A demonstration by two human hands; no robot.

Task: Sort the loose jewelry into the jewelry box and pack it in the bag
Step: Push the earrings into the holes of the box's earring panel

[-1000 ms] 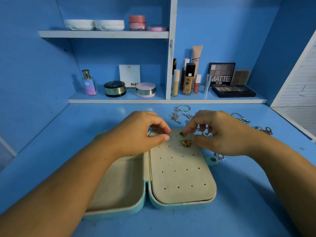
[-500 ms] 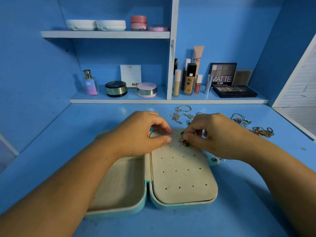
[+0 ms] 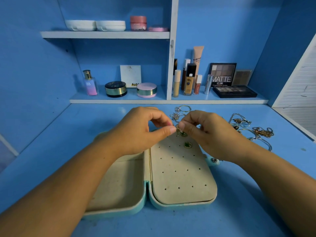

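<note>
Pinching a gold earring from both sides, left hand and right hand meet thumb-and-fingertip over the far end of the jewelry box. A green bit shows just under the pinch; cannot tell whether it is joined to the earring. Box lies open flat on the blue desk: teal shell, cream lining, perforated panel on its right half. One green-stone earring sits on the panel's far rows, just beside the right hand. Loose chains and rings lie on the desk beyond and right of the box. Cosmetics stand on the shelf behind.
</note>
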